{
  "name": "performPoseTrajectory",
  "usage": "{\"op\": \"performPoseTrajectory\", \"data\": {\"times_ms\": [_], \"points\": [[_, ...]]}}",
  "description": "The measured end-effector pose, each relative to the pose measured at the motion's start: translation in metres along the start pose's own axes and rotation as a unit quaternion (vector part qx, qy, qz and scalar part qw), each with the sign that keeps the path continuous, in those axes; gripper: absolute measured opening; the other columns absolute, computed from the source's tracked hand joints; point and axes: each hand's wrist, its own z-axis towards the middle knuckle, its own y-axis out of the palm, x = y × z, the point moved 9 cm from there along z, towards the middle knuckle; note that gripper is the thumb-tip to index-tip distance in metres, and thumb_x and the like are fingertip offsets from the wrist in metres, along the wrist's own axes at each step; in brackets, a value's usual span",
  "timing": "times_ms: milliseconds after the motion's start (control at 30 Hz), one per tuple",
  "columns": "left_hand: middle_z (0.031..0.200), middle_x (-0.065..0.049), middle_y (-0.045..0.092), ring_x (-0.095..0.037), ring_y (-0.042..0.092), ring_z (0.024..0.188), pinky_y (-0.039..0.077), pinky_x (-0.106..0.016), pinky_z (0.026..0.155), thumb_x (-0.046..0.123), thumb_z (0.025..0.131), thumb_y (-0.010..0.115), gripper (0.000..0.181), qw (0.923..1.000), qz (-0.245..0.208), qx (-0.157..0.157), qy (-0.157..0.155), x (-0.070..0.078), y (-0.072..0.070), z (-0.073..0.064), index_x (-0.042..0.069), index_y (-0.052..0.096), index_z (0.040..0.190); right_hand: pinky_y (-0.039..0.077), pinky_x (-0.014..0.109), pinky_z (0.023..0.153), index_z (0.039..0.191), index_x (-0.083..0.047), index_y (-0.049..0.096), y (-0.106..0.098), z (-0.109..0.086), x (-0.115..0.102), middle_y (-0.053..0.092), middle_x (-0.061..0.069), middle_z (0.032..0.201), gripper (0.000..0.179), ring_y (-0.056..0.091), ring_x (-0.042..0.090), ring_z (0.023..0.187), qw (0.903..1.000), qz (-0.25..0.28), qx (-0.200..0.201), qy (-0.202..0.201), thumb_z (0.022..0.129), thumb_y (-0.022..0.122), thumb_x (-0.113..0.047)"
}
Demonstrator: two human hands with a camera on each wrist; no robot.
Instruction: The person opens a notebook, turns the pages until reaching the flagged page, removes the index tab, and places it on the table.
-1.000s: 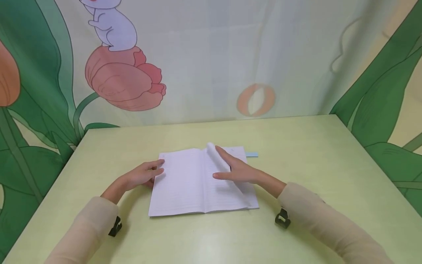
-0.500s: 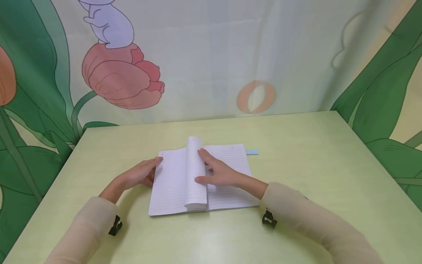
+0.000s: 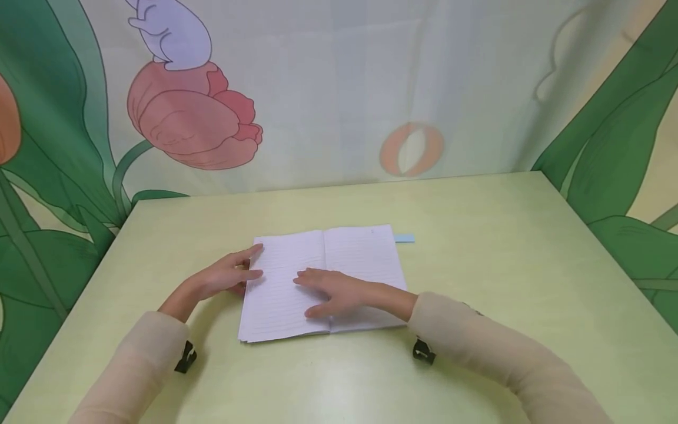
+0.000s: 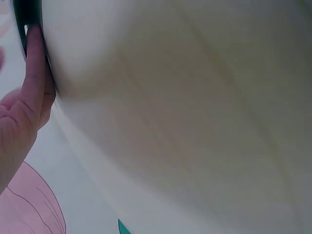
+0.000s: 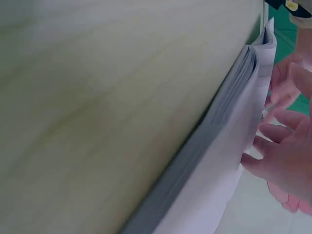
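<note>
An open notebook (image 3: 283,250) with lined white pages lies on the table, spread flat. My left hand (image 3: 225,275) grips its left edge, with two fingertips on the page and the other fingers down at the side. In the left wrist view, that hand's fingers (image 4: 35,73) lie along the dark cover edge (image 4: 27,12). My right hand (image 3: 339,294) is over the left page near the spine, fingers extended and pinching nothing. From the right wrist, the stacked page edges (image 5: 234,92) show with the right hand (image 5: 287,151) just over the paper.
A light blue tab (image 3: 405,238) sticks out past the notebook's upper right edge. The pale green table (image 3: 487,247) ends at a printed curtain (image 3: 318,118) with leaves and flowers. Black wrist mounts (image 3: 424,351) hang below both sleeves.
My right hand has swept leftward, turning curled pages over from the right side; they now lie flat on the left. My left hand has stayed at the left edge, its fingertips spreading slightly.
</note>
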Motion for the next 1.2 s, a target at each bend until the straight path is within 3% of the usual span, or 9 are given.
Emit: {"op": "performPoseTrajectory", "data": {"times_ms": [167,300,467,733,900,1200], "points": [[0.133,-0.027,0.030,-0.027,0.052,0.095,0.048,-0.033,0.076,0.001,0.085,0.059,0.070,0.9991,0.038,-0.001,0.021,-0.003,0.001,0.003,0.000,0.021,0.143,0.018,0.038,0.106,0.137,-0.002,0.037,-0.017,-0.011,0.012,0.031,0.014,0.143,0.058,0.023,0.025,0.134,0.9988,0.003,0.050,-0.001,0.089,0.058,-0.026],[0.133,-0.026,0.030,-0.027,0.051,0.094,0.047,-0.031,0.074,-0.001,0.084,0.059,0.071,0.9985,0.051,0.002,0.021,-0.004,-0.001,0.003,0.001,0.021,0.143,0.020,0.039,0.105,0.137,0.000,0.037,-0.034,-0.022,0.030,0.034,0.016,0.141,0.058,0.027,0.028,0.132,0.9961,-0.008,0.086,0.020,0.089,0.058,-0.025],[0.134,-0.027,0.030,-0.026,0.051,0.093,0.046,-0.030,0.072,-0.001,0.083,0.060,0.072,0.9982,0.057,0.003,0.021,-0.003,-0.002,0.003,0.001,0.020,0.143,0.019,0.040,0.106,0.136,0.003,0.036,-0.045,-0.036,0.055,0.033,0.019,0.141,0.061,0.026,0.030,0.132,0.9934,-0.026,0.102,0.046,0.088,0.059,-0.026],[0.131,-0.025,0.031,-0.025,0.052,0.090,0.047,-0.030,0.072,-0.002,0.083,0.059,0.072,0.9985,0.053,-0.001,0.014,-0.005,0.000,0.004,0.003,0.020,0.144,0.013,0.055,0.103,0.141,0.006,0.019,-0.061,-0.062,0.099,0.014,0.025,0.146,0.086,0.010,0.038,0.134,0.9832,-0.073,0.091,0.140,0.083,0.063,-0.038],[0.132,-0.025,0.031,-0.025,0.052,0.090,0.047,-0.030,0.072,-0.002,0.084,0.059,0.072,0.9986,0.052,-0.001,0.011,-0.004,0.000,0.003,0.003,0.019,0.144,0.012,0.063,0.097,0.144,0.003,0.008,-0.066,-0.073,0.124,0.005,0.022,0.148,0.099,0.001,0.036,0.136,0.9733,-0.098,0.069,0.196,0.079,0.063,-0.049],[0.132,-0.023,0.031,-0.025,0.049,0.092,0.044,-0.029,0.071,-0.001,0.084,0.060,0.072,0.9972,0.075,0.007,0.002,-0.003,-0.001,0.004,0.004,0.021,0.144,0.008,0.062,0.099,0.144,0.002,0.007,-0.068,-0.076,0.132,0.006,0.019,0.149,0.102,0.002,0.035,0.136,0.9710,-0.103,0.058,0.208,0.078,0.063,-0.051]]}}
